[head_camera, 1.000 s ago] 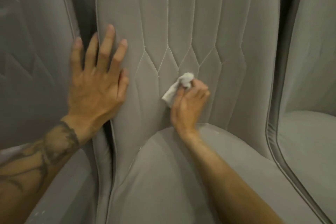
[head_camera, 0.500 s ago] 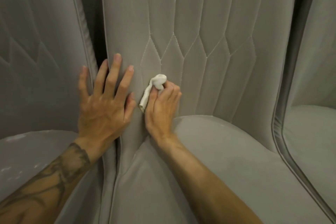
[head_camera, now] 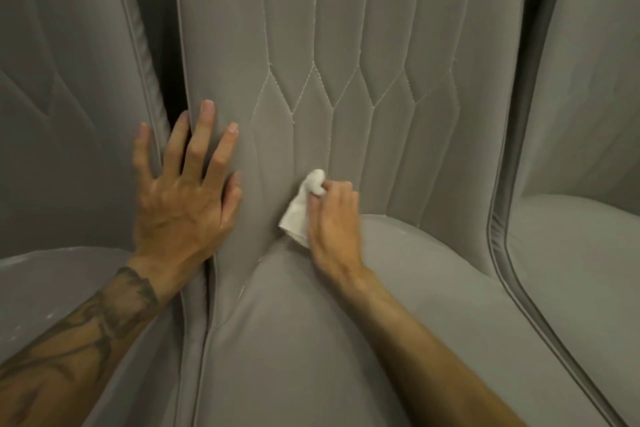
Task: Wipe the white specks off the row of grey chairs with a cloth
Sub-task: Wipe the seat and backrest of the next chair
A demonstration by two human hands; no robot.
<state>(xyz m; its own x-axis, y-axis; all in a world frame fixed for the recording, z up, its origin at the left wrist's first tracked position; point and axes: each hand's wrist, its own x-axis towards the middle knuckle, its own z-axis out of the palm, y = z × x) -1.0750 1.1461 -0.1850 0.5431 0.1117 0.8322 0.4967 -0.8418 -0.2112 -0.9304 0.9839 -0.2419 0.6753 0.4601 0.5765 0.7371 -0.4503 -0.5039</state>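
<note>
1. Left hand, left of centre: fingers straight and spread, palm pressed flat; tattooed forearm enters from lower left.
2. Right hand, centre: fingers curled, pinching a cloth; bare forearm enters from lower right.

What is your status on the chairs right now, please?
Left hand flat, bracing the middle chair's backrest. Right hand gripping white cloth, pressed low on that backrest. Nothing blocking the wipe.
</note>
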